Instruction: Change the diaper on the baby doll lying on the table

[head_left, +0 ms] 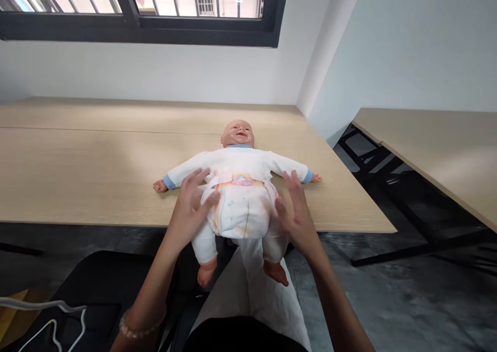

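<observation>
A baby doll (238,160) lies face up on the wooden table, its arms spread wide and its legs hanging over the front edge. It wears a white long-sleeved top with blue collar and cuffs. Around its hips sits a diaper (243,212) with a printed waistband. Beside the diaper's left side is my left hand (193,202), fingers apart and nothing held. My right hand (295,212) is on the other side, near the doll's hip, also with spread fingers. Both hands are slightly blurred, and whether they touch the doll I cannot tell.
The light wooden table (85,181) stands against a white wall under a barred window (198,26). A second table (438,145) is to the right, across a gap. At lower left are a black chair (101,284) and a white cable (58,305).
</observation>
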Available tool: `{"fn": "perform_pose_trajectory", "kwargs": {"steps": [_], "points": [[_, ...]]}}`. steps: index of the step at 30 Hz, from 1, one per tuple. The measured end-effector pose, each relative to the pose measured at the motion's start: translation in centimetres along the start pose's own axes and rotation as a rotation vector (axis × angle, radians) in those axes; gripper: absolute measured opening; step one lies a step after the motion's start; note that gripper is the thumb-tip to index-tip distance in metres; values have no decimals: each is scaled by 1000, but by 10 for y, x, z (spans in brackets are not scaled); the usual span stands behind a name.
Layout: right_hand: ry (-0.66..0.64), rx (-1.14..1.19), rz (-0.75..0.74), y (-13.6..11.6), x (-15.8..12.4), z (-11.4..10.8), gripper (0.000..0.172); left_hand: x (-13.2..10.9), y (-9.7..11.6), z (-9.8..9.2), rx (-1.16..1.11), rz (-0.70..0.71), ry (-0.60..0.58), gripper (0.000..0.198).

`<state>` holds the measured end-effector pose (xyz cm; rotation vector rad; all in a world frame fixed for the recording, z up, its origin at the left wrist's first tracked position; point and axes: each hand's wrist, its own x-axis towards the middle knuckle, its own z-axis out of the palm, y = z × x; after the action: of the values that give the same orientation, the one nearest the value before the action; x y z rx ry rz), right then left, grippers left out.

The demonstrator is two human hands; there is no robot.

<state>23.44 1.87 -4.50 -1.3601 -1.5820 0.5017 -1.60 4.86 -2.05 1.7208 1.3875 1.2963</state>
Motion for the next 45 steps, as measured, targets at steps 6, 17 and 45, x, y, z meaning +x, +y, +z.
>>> {"fn": "perform_pose_trajectory", "kwargs": {"steps": [6, 17, 45], "points": [[-249, -155, -119, -8, -6, 6, 48, -10, 10, 6, 288, 194, -274, 44], [270, -182, -209, -13, -53, 3, 16, -51, -7, -4, 165, 320, 241, 4], [209, -464, -395, -5, -72, 30, 17, -71, -22, -7, 280, 334, 56, 6]]}}
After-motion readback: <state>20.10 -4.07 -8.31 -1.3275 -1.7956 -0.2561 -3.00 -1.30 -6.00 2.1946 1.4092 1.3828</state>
